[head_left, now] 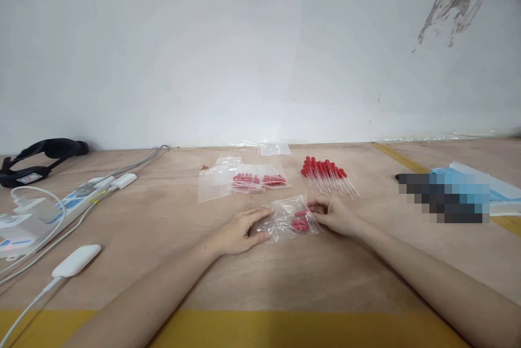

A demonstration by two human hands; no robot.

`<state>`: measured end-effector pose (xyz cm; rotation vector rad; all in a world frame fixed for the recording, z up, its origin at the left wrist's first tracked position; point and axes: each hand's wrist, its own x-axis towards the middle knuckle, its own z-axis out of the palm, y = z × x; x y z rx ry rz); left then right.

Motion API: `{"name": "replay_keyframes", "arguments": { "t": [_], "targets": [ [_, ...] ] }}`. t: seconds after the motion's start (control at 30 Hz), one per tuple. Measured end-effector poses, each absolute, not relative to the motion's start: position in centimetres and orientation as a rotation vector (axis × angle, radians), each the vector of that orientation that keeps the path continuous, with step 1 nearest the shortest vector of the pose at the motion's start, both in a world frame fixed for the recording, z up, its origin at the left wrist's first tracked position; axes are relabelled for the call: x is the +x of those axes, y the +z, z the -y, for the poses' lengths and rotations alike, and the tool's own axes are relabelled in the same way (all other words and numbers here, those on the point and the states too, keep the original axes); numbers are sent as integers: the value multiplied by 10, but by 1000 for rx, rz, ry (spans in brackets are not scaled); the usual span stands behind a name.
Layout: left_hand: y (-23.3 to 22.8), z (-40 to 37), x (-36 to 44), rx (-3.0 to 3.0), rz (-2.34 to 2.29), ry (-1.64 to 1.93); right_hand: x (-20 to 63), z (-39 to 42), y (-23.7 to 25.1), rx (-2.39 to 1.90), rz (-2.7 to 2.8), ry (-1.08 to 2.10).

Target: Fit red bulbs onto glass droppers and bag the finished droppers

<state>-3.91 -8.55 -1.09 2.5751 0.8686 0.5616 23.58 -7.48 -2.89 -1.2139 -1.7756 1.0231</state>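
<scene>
A clear plastic bag [280, 220] lies on the wooden table between my hands, with a few red rubber bulbs [300, 225] inside near its right end. My left hand [241, 229] rests at the bag's left edge, thumb and fingers spread apart and touching the plastic. At the other end, my right hand [336, 216] has its fingers curled in a pinch on the bag's right edge. Just beyond the bag, droppers [328, 174] with red bulbs and clear stems lie in a loose row. To their left are clear bags [246, 181] with more red-bulbed pieces inside.
A power strip [77, 204] with plugs and cables lies at left, near a white oval device [76, 261] on a cord. Behind it sits a black strap-like headset [44, 158]. A blue face mask [468, 179] and a blurred dark object [443, 198] lie at right.
</scene>
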Motion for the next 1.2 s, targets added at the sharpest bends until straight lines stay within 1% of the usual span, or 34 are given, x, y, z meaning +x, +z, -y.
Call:
{"name": "replay_keyframes", "arguments": {
  "t": [0.17,0.33,0.4,0.47,0.5,0.63,0.73,0.9,1.07,1.2],
  "targets": [
    [-12,85,-39,2575,-868,571,224,73,-38,-1241,1622,1049],
    [-13,85,-40,2561,-864,576,227,79,-36,-1180,1764,1127],
    [-13,84,-40,2558,-866,563,233,78,-29,-1198,1816,1104],
    [-14,84,-41,2557,-871,539,242,69,-20,-1309,1815,977],
    [-14,83,-41,2556,-872,528,246,62,-15,-1388,1802,866],
    [-15,82,-41,2549,-853,511,256,22,1,-1702,1763,252],
    [-15,82,-41,2561,-833,508,249,-7,7,-1882,1723,11],
    [-14,83,-41,2592,-828,500,229,-33,5,-2098,1588,18],
    [-15,83,-41,2573,-806,539,227,-44,1,-2109,1521,78],
    [-14,83,-41,2578,-806,537,231,-42,8,-2041,1529,163]
  ]
}}
